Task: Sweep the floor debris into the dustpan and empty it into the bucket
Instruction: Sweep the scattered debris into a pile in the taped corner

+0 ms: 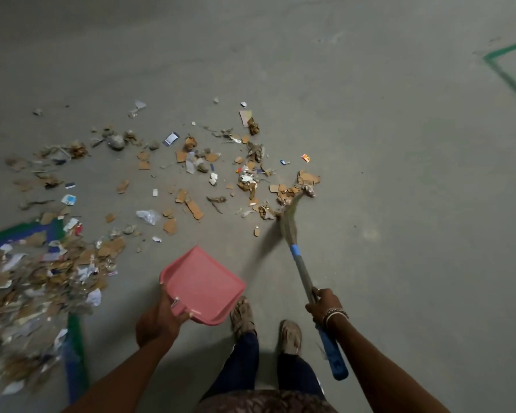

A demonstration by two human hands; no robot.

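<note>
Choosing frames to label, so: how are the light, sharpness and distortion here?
Head view: dim, even light, no glare, darker corners. The broom is smeared by motion blur at its bristles. The debris heap at the left edge is blurred and stretched by the wide lens. The dustpan, left hand and right hand are fairly sharp.

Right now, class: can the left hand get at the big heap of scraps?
Probably yes: the heap lies close beside the left hand, with bare floor between, though that hand already grips the dustpan.

Dustpan [201,286] L, broom [303,272] R, debris [195,209].
</note>
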